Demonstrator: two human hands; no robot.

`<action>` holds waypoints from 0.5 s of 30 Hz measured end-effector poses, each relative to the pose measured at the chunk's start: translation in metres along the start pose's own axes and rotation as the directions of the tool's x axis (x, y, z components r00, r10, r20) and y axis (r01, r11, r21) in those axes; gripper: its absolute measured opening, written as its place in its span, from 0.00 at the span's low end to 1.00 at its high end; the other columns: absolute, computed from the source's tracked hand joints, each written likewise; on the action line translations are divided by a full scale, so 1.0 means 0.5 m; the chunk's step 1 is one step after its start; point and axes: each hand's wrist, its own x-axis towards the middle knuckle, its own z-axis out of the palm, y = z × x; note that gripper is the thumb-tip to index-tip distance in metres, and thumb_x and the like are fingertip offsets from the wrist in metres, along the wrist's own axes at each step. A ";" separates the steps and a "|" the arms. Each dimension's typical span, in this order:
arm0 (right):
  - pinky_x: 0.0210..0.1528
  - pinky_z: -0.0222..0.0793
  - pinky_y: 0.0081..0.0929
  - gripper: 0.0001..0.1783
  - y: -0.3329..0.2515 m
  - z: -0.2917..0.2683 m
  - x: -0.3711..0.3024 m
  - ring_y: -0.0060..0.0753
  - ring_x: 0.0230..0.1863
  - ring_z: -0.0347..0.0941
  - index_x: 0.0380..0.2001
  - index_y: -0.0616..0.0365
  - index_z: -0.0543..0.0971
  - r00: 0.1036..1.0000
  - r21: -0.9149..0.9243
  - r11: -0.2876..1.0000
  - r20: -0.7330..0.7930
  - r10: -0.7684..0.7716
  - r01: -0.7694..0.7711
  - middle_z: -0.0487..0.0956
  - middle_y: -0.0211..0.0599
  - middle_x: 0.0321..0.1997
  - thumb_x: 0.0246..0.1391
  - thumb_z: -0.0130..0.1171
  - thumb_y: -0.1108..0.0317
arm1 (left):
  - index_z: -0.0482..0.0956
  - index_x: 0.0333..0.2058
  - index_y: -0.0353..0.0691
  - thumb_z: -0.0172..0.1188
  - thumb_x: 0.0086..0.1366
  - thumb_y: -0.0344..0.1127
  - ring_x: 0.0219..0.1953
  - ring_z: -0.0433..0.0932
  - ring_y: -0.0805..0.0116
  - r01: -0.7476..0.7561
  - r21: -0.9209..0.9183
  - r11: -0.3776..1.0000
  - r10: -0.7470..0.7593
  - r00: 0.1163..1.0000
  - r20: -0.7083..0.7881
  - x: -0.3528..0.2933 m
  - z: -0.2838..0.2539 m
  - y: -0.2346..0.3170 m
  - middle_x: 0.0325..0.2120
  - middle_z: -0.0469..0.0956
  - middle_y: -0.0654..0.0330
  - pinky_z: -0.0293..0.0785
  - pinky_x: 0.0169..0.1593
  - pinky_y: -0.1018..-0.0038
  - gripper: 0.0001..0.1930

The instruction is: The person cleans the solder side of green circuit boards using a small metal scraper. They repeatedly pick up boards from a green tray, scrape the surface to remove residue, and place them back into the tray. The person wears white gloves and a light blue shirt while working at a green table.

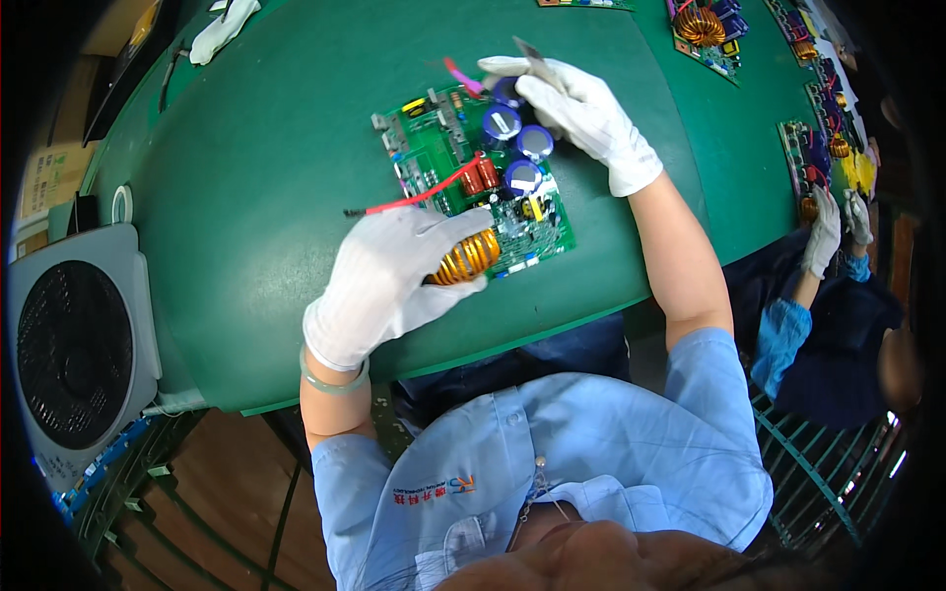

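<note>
A green circuit board (424, 163) lies on the table in front of me. My white-gloved left hand (379, 276) is closed round a copper-wound toroidal coil (471, 258) at the board's near left edge. A red wire (419, 197) with a dark end sticks out past the same hand. In its glove, my right hand (591, 113) pinches a thin grey metal tool (535, 61) that looks flat-bladed; its exact kind is unclear. Those fingers are at the board's far right corner, beside several purple-topped capacitors (535, 143). A pink-sleeved wire end (461, 77) rises close to them.
The table (266, 177) has a green mat. A grey fan unit (138, 295) stands at left, near a white tape roll (122, 205). A white glove (222, 34) lies far left. More circuit boards (702, 30) are at right, where a co-worker's gloved hands (826, 231) are busy.
</note>
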 end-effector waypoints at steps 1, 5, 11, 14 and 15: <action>0.51 0.66 0.16 0.20 0.013 -0.013 0.000 0.16 0.47 0.70 0.56 0.58 0.76 1.000 -0.003 1.000 -0.018 0.004 -0.004 0.79 0.31 0.49 0.65 0.54 0.61 | 0.81 0.49 0.45 0.75 0.43 0.40 0.35 0.78 0.57 -0.012 0.008 1.000 0.012 1.000 0.007 -0.001 -0.010 -0.007 0.34 0.81 0.58 0.75 0.43 0.65 0.30; 0.51 0.69 0.18 0.18 0.013 -0.028 -0.019 0.18 0.45 0.73 0.53 0.63 0.77 0.994 -0.068 0.998 -0.105 -0.025 0.018 0.81 0.34 0.47 0.63 0.57 0.64 | 0.80 0.48 0.43 0.72 0.42 0.32 0.44 0.78 0.57 0.024 -0.035 0.999 -0.027 0.997 -0.071 -0.012 -0.026 -0.045 0.45 0.82 0.60 0.74 0.49 0.66 0.28; 0.50 0.71 0.20 0.15 0.056 -0.040 -0.025 0.22 0.44 0.76 0.47 0.68 0.78 0.977 -0.267 0.954 -0.122 -0.175 0.137 0.82 0.38 0.43 0.61 0.60 0.68 | 0.78 0.48 0.40 0.63 0.46 0.26 0.52 0.75 0.51 -0.003 -0.092 0.996 -0.011 0.989 -0.149 -0.016 -0.032 -0.070 0.50 0.78 0.54 0.70 0.56 0.62 0.25; 0.49 0.72 0.21 0.16 0.054 -0.041 -0.025 0.23 0.43 0.76 0.47 0.67 0.78 0.971 -0.263 0.947 -0.104 -0.217 0.183 0.82 0.38 0.42 0.60 0.61 0.68 | 0.78 0.46 0.42 0.61 0.46 0.25 0.49 0.75 0.49 -0.021 -0.014 1.000 0.018 0.985 -0.172 -0.002 -0.023 -0.058 0.48 0.77 0.53 0.72 0.52 0.61 0.24; 0.49 0.72 0.21 0.16 0.051 -0.036 -0.023 0.24 0.43 0.77 0.47 0.66 0.78 0.972 -0.171 0.966 -0.101 -0.211 0.192 0.82 0.38 0.43 0.59 0.62 0.68 | 0.78 0.46 0.42 0.60 0.46 0.25 0.49 0.75 0.48 -0.038 0.025 0.999 0.041 0.985 -0.165 0.001 -0.018 -0.054 0.47 0.77 0.52 0.72 0.51 0.60 0.23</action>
